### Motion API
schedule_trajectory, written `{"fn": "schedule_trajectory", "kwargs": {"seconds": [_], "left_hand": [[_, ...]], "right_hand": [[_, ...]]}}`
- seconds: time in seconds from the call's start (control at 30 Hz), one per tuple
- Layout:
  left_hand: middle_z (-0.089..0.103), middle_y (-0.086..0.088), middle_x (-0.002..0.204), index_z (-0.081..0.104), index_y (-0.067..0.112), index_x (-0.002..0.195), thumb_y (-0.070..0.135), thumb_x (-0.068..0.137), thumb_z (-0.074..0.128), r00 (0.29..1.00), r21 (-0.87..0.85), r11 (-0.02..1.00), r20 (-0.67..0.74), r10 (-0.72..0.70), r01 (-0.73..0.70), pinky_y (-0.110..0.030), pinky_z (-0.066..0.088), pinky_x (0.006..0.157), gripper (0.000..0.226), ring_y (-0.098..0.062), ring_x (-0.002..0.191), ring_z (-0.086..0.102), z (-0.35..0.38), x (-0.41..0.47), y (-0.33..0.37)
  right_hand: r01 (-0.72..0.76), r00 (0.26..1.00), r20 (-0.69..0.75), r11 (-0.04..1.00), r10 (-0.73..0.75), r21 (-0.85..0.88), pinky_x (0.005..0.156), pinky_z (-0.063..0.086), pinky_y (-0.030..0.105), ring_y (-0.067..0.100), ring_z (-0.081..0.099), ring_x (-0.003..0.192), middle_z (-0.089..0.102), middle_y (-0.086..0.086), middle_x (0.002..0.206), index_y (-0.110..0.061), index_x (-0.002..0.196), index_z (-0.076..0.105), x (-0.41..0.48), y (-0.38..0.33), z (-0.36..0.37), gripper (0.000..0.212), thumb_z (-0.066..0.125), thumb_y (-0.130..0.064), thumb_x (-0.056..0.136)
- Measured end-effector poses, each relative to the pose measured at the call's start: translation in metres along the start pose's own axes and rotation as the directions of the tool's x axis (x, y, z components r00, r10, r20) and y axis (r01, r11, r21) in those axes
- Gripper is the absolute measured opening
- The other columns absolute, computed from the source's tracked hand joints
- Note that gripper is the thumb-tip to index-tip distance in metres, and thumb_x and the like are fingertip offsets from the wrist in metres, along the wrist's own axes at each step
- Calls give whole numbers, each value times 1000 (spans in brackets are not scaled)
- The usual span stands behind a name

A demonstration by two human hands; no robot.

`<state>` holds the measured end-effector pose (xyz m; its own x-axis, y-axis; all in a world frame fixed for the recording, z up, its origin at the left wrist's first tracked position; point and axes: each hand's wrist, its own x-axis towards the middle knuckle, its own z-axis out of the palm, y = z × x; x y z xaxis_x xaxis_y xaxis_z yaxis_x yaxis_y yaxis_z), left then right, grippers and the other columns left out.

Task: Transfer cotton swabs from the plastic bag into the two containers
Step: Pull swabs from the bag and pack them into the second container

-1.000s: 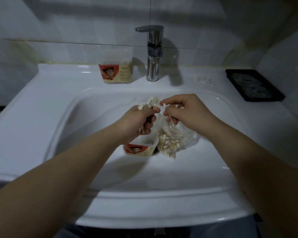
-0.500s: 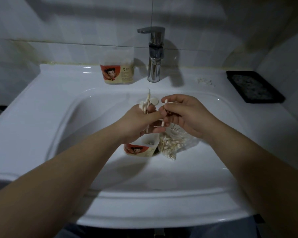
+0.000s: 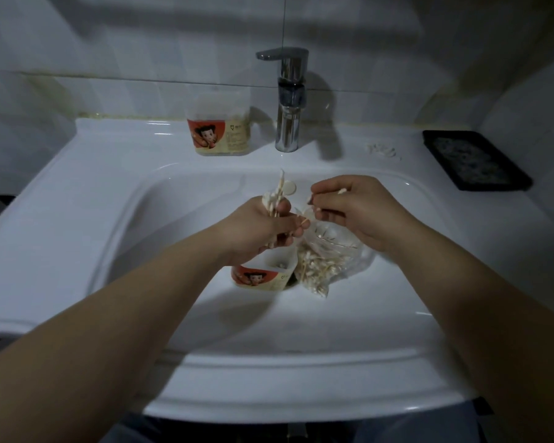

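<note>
White-tipped cotton swabs [image 3: 277, 199] on pale wooden sticks stand as an upright bundle in the left hand [image 3: 259, 227]. Its fingers are curled tight round the sticks, so the cotton heads fan out above the fist. The right hand [image 3: 357, 212], just beside it, pinches a single swab [image 3: 333, 192] between thumb and fingertips, holding it roughly level. Below both hands, in the basin of the white sink [image 3: 109, 187], lies a clear, crumpled plastic bag [image 3: 330, 260] with a loose tangle of more swabs inside. Right against its left side stands an open container [image 3: 263, 276] with a red cartoon label. A second container [image 3: 219, 129] with the same label stands on the back ledge beside the chrome tap [image 3: 288, 100].
</note>
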<state>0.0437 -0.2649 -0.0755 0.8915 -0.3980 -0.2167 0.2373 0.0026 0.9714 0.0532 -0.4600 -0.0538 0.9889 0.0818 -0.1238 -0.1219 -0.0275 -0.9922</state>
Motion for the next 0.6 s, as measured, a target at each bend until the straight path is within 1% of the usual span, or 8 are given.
{"fn": "schedule_trajectory", "kwargs": {"seconds": [0.07, 0.13, 0.23, 0.33, 0.4, 0.47, 0.53, 0.6], "left_hand": [[73, -8, 88, 40, 24, 71, -10, 99, 50, 1000, -13, 1000, -22, -14, 14, -22, 43, 59, 45, -11, 67, 59, -1, 0, 1], [73, -7, 83, 39, 25, 74, -9, 101, 43, 998, -74, 997, -57, -27, 23, -23, 35, 58, 43, -11, 60, 50, -1, 1, 4], [53, -1, 70, 39, 25, 80, 2, 106, 41, 993, -171, 985, -116, -7, -13, -27, 21, 58, 34, -12, 57, 31, 1, 3, 7], [30, 5, 64, 42, 22, 86, 27, 109, 45, 992, -152, 986, -118, 47, -64, -30, 16, 59, 24, -14, 62, 17, 2, 4, 6], [31, 5, 64, 53, 17, 96, 36, 106, 51, 990, -99, 993, -134, 44, -57, -26, 25, 55, 22, -12, 58, 26, 3, 2, 4], [43, 1, 67, 56, 13, 95, 38, 103, 55, 983, -54, 998, -183, 30, -40, -25, 41, 57, 26, -13, 58, 40, 4, 1, 2], [51, -3, 70, 56, 12, 89, 37, 104, 55, 981, -70, 997, -195, 10, -24, -27, 52, 61, 29, -15, 62, 50, 6, 2, 2], [58, -7, 78, 58, 9, 91, 36, 105, 53, 977, -88, 996, -211, -15, -4, -31, 57, 67, 31, -18, 67, 58, 7, 4, 2]], "right_hand": [[-8, 1000, 2, 998, 8, 55, 80, 60, 26, 24, 74, 90, 74, 20, 101, 3, 105, 70, 1, -1, -3, 20, 68, 12, 87], [-24, 1000, 14, 997, 23, 79, 81, 60, 26, 24, 74, 93, 73, 21, 104, 4, 107, 68, 0, -1, -4, 23, 65, 16, 87], [-16, 999, 31, 996, 14, 83, 79, 61, 27, 23, 74, 86, 73, 22, 98, 6, 109, 66, -1, 1, -1, 19, 62, 13, 91], [-3, 999, 38, 998, 1, 59, 70, 61, 28, 23, 69, 70, 74, 24, 95, 2, 116, 64, -3, 1, 4, 19, 60, 4, 98], [25, 999, 35, 1000, -24, -7, 62, 59, 31, 23, 67, 67, 75, 24, 95, 0, 119, 63, -4, 0, 8, 19, 55, -7, 103], [51, 999, 12, 992, -50, -115, 59, 54, 30, 21, 70, 69, 78, 16, 91, -3, 114, 67, -3, 1, 9, 25, 48, -18, 108], [86, 996, -4, 967, -90, -241, 63, 50, 30, 19, 73, 79, 80, 3, 92, -10, 108, 70, -3, 1, 9, 31, 43, -26, 109], [114, 993, -1, 944, -120, -309, 68, 50, 31, 13, 74, 93, 80, -4, 97, -15, 106, 72, -3, 2, 8, 33, 42, -29, 109]]}}
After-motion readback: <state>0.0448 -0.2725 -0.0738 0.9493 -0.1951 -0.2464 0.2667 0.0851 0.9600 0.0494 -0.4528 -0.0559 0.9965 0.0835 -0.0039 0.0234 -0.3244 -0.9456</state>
